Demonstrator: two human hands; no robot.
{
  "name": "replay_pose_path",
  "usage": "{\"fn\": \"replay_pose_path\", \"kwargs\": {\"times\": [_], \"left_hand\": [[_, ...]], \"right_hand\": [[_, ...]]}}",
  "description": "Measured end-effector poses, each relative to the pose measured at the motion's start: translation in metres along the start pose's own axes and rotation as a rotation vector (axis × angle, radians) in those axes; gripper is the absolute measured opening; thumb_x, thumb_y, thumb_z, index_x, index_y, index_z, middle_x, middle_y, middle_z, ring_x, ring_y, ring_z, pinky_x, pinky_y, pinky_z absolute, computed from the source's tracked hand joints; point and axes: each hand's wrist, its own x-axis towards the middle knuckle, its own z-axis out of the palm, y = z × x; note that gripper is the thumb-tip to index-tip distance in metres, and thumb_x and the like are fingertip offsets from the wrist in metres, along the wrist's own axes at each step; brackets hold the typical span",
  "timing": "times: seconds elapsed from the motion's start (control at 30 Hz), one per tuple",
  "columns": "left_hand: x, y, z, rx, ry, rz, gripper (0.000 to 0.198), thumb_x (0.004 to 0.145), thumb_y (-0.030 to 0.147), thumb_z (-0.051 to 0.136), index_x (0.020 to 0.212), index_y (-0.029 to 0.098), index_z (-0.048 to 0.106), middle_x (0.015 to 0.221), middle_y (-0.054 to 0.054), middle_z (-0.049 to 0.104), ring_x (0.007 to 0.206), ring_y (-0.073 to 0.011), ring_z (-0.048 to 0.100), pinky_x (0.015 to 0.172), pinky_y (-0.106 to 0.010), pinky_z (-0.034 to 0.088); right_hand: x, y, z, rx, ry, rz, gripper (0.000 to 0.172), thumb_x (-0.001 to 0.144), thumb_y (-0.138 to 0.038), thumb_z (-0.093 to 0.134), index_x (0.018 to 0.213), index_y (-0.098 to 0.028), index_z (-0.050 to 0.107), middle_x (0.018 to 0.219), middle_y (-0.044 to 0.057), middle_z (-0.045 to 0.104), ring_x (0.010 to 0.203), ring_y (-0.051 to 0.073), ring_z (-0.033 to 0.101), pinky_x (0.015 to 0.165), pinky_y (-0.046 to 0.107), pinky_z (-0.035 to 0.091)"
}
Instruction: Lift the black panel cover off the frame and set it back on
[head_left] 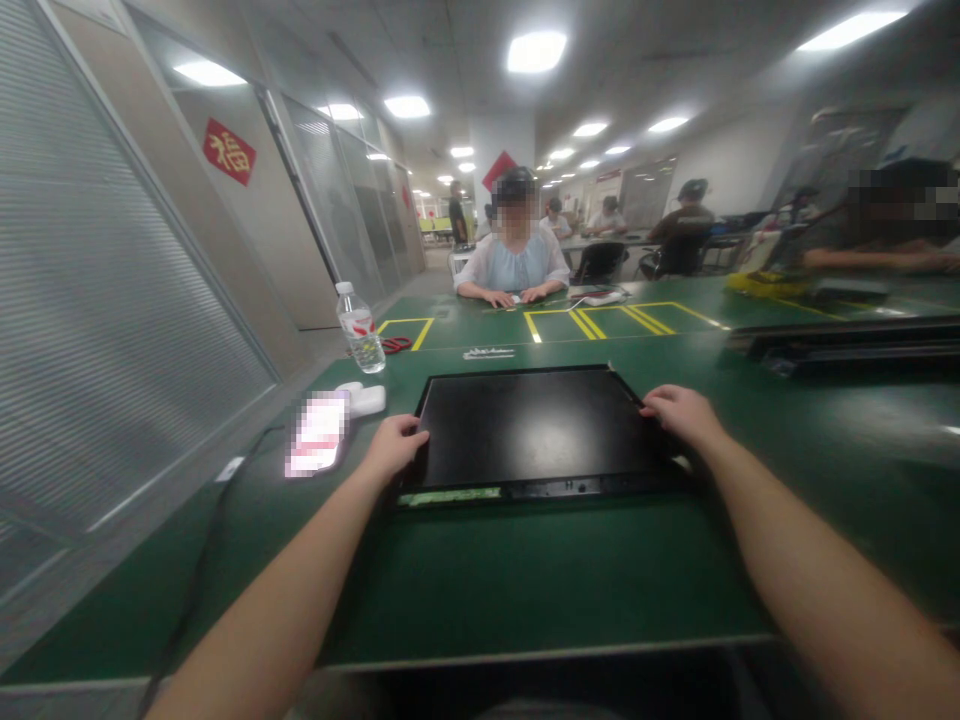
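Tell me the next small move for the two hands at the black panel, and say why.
Probably close both hands on the panel and raise it a little off the table. The left hand is at its left edge and the right hand at its right edge, the panel lies flat, and a phone sits close beside the left hand, so lifting looks safer than sliding.

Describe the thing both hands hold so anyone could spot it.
On the green table lies a flat black panel, left hand and right hand on its sides. Unlike the clear bottle to its left, it is broad, dark and glossy.
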Motion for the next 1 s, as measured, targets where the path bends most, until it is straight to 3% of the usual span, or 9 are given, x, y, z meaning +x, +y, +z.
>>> {"fn": "replay_pose_path", "kwargs": {"times": [0.2,0.43,0.83,1.0], "left_hand": [[0.0016,-0.0022,-0.0002,0.01,0.038,-0.036,0.011,0.057,0.018,0.079,0.066,0.023,0.073,0.076,-0.005,0.076,0.089,-0.0316,0.07,0.083,-0.037,0.054],[0.0001,-0.0002,0.0009,0.09,0.026,0.018,0.008,0.064,0.015,0.076,0.066,0.023,0.074,0.083,-0.007,0.077,0.093,-0.0314,0.071,0.09,-0.038,0.052],[-0.0005,0.0061,-0.0021,0.15,0.011,0.078,0.013,0.062,0.015,0.078,0.058,0.023,0.07,0.088,-0.01,0.075,0.104,-0.0356,0.069,0.097,-0.041,0.05],[0.0023,0.0025,-0.0023,0.351,-0.049,0.109,0.007,0.073,0.018,0.071,0.076,0.018,0.077,0.118,-0.015,0.076,0.124,-0.0352,0.063,0.107,-0.041,0.045]], "right_hand": [[0.0013,0.0037,0.0016,0.105,0.007,0.015,0.018,0.077,-0.03,0.06,0.086,-0.019,0.071,0.082,0.008,0.078,0.059,0.017,0.063,0.057,0.027,0.05],[-0.0016,0.0012,0.0008,0.085,0.012,0.0,0.017,0.075,-0.028,0.06,0.084,-0.019,0.071,0.082,0.008,0.078,0.062,0.018,0.064,0.058,0.027,0.052],[-0.0039,-0.0014,0.0001,0.113,0.004,0.02,0.015,0.076,-0.026,0.061,0.084,-0.018,0.071,0.083,0.008,0.078,0.063,0.017,0.064,0.058,0.027,0.051],[-0.0058,-0.0032,-0.0001,0.097,0.016,0.007,0.014,0.077,-0.025,0.06,0.083,-0.018,0.071,0.081,0.007,0.077,0.064,0.016,0.064,0.055,0.024,0.049]]}}
